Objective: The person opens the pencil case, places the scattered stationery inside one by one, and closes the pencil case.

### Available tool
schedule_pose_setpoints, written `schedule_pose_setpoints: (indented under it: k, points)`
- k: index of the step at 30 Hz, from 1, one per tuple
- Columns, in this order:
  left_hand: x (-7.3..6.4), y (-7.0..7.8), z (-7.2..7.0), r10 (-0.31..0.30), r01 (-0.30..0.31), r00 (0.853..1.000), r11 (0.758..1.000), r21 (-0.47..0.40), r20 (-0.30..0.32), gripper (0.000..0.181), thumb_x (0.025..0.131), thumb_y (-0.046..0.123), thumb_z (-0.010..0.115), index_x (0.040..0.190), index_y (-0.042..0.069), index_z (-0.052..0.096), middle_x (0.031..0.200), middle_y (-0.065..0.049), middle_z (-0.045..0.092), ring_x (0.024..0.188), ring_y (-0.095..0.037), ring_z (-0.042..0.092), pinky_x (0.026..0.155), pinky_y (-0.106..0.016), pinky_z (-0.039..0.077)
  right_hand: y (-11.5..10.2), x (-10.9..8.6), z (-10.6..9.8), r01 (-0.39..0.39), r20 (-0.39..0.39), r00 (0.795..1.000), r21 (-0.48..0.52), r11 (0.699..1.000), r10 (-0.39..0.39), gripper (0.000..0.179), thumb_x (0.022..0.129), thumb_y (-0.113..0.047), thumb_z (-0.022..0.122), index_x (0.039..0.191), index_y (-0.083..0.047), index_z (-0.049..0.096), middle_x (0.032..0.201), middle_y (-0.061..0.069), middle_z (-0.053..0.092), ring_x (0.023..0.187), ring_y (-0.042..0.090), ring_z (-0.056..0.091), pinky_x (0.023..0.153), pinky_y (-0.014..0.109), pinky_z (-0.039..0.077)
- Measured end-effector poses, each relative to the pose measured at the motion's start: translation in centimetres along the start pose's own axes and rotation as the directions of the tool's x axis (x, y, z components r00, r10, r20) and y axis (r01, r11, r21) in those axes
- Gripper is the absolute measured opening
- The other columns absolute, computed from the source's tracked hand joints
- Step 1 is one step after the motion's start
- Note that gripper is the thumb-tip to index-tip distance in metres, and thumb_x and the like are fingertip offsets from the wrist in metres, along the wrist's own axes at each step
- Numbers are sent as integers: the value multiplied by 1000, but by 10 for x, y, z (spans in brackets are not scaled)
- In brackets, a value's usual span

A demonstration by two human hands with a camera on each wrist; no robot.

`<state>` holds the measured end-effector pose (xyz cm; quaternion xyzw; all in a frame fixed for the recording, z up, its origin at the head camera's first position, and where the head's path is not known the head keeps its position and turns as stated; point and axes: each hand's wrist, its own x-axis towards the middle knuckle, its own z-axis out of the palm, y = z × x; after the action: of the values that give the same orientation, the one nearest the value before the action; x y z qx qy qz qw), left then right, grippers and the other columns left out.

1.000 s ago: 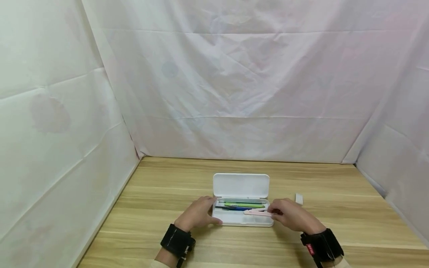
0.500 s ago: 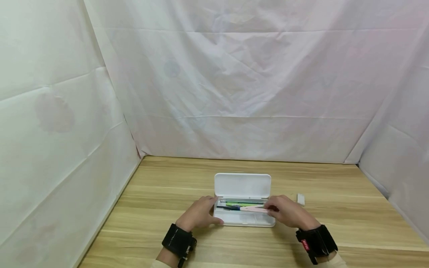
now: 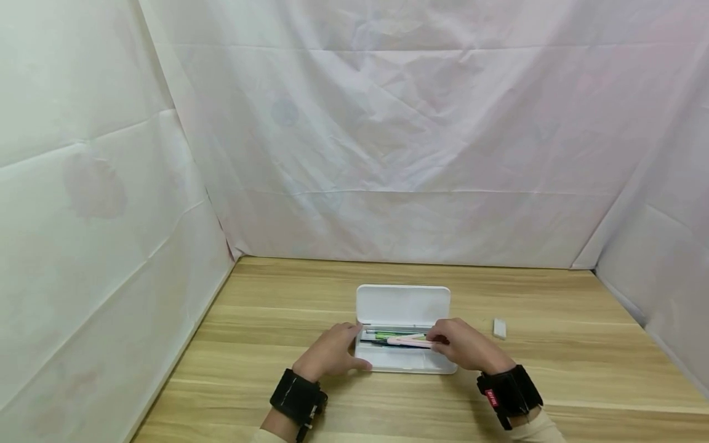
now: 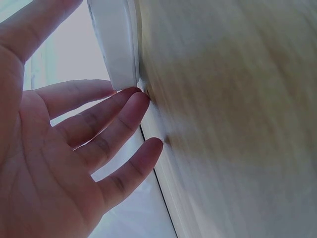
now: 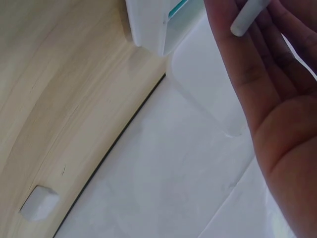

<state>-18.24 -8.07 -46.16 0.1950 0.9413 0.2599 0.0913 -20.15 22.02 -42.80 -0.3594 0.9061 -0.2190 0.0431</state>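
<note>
A white pencil case point(image 3: 412, 364) lies on the table with its lid raised at the back. Green and dark pens point(image 3: 379, 335) fill its rear part. My right hand point(image 3: 468, 346) pinches a pink drawing compass point(image 3: 403, 341), whose two legs point left over the pens. In the right wrist view the compass's pale rounded end point(image 5: 245, 20) sticks out past the fingers. My left hand point(image 3: 332, 352) is at the case's left end, thumb by the front edge. Its fairly straight fingers point(image 4: 131, 111) touch the case's end wall in the left wrist view.
A white eraser point(image 3: 500, 328) lies on the wooden table point(image 3: 288, 295) to the right of the case. White cloth point(image 3: 354, 154) hangs behind the table and along both sides.
My right hand has moved left and slightly back with the compass, from the case's front part to above the pens. My left hand has stayed at the case's left end.
</note>
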Motion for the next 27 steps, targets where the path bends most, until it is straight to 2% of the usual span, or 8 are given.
schedule_pose_setpoints:
  k: [9,15,27]
  points:
    - [1,0,1,12,-12,1000,1000,3,-6,90,75,44,84,146,3,47,139,-14,56,128,-28,52,108,-43,45,-4,10,6,27,1,1000,5,1000,-27,13,88,2,69,83,-9,69,77,-9,59,71,1,46,60,20,45]
    - [1,-1,2,18,-18,1000,1000,8,-6,89,76,45,84,146,4,47,138,-13,57,127,-27,52,107,-42,46,-10,17,9,18,13,1000,20,1000,-18,13,89,3,68,82,-8,70,75,-10,58,69,1,45,60,18,44]
    - [3,-3,3,6,-6,1000,1000,8,-1,90,75,45,84,146,3,47,140,-13,55,128,-27,52,108,-43,46,-20,26,16,14,17,1000,25,1000,-14,10,87,2,70,88,-7,73,81,-7,64,72,0,49,61,20,46]
